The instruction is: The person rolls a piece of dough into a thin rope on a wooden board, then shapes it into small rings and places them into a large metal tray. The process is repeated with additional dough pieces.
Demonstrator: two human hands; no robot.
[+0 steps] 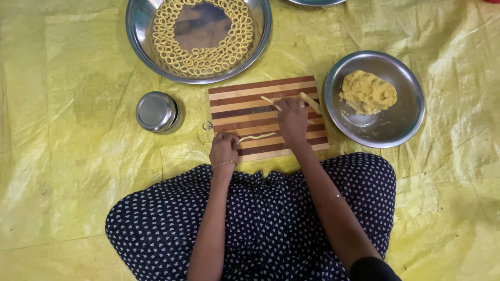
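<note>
- The person sits cross-legged on a yellow plastic sheet [78, 156] spread over the floor, a dark dotted garment [260, 224] covering the lap, with a striped wooden cutting board [245, 106] lying just in front of the knees.
- The left hand [224, 150] rests at the board's near left corner, fingers curled in narrow and pinching the left end of a thin dough strand [259, 137]; a thin bangle sits on that wrist.
- That strand lies flat on the board along its near edge, running to the right from the pinching fingers.
- The right hand [292, 120] is spread palm-down over the right half of the board, fingers together and fairly flat; I cannot tell whether it grips anything.
- A thicker dough stick [310, 102] pokes out from beyond the right fingertips toward the board's far right corner, and another thin dough piece [271, 102] lies just left of it, near the far edge.
- Just beside the board's right edge stands a steel bowl [401, 125] holding a lump of yellow dough [368, 92].
- Beyond the board's far edge is a large steel plate [143, 44] ringed with small dough rings [205, 61].
- To the left of the board, well apart from it, stands a small steel container [156, 111] with its lid on.
</note>
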